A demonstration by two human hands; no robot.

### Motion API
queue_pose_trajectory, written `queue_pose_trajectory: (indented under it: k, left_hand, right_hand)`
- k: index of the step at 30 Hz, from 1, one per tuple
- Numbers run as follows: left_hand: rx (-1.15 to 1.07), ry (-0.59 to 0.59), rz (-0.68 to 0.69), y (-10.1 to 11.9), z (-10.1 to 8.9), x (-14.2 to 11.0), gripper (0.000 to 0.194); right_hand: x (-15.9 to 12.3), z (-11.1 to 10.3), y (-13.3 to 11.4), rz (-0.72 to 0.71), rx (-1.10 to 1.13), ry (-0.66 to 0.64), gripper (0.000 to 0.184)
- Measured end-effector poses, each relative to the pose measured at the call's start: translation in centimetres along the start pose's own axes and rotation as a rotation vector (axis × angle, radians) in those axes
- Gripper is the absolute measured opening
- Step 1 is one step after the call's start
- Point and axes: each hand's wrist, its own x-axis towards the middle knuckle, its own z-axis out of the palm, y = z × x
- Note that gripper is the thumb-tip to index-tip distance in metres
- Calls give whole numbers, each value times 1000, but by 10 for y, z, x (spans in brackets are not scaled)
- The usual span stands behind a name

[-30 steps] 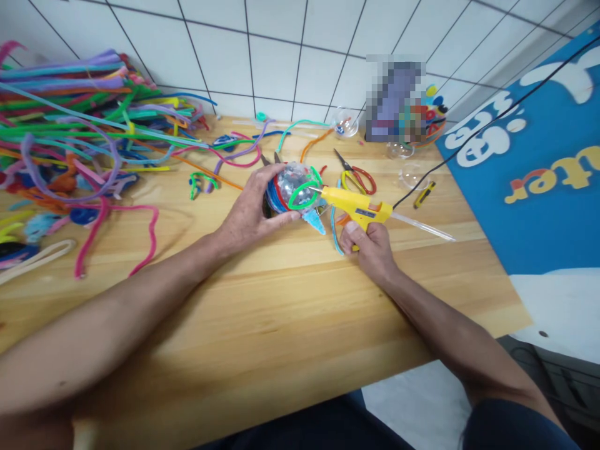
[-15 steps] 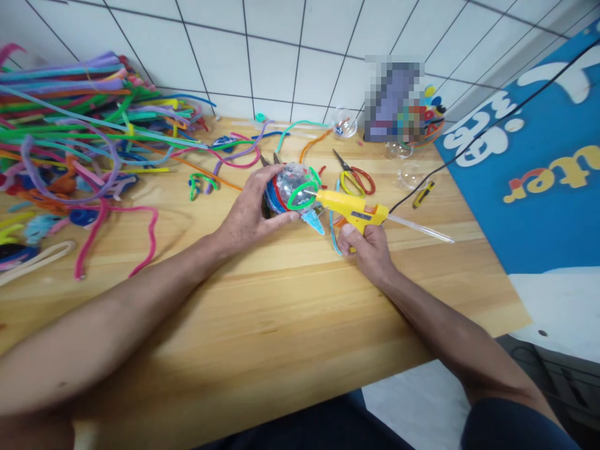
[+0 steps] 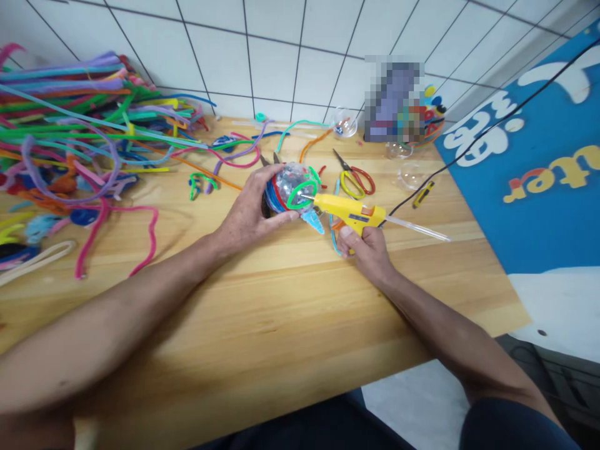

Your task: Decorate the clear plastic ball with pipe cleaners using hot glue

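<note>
Holds a clear ball point(image 3: 285, 180), banded in blue and red, with the left hand point(image 3: 250, 205). Grips a yellow glue gun point(image 3: 347, 208) in the right hand point(image 3: 368, 247), aiming its tip point(image 3: 308, 197) at a green loop point(image 3: 296, 190) on the ball. Has scissors point(image 3: 350, 170) just beyond the glue gun on the desk point(image 3: 281, 312), a cutter point(image 3: 424, 195) farther right, and heaped pipe cleaners point(image 3: 94, 119) at left.

The left hand point(image 3: 246, 212) covers the left side of the decorated ball point(image 3: 288, 181); the right hand point(image 3: 370, 251) hides most of the handle point(image 3: 359, 227) of the yellow glue gun point(image 3: 341, 205), and whether its nozzle point(image 3: 309, 197) touches the ball is unclear. Pixel blocks mask an object point(image 3: 392, 103) at the back edge of the table point(image 3: 281, 325), near its right corner. The pipe-cleaner pile point(image 3: 94, 109) at the table's left end runs out of view.
</note>
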Motion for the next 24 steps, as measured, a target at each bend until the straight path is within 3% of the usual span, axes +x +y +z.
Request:
queue_pose_trajectory:
  k: [24]
  left_hand:
    - [11,-15,23,0,0,0,88]
  right_hand:
    - [0,0,-1,-23,38,12,65]
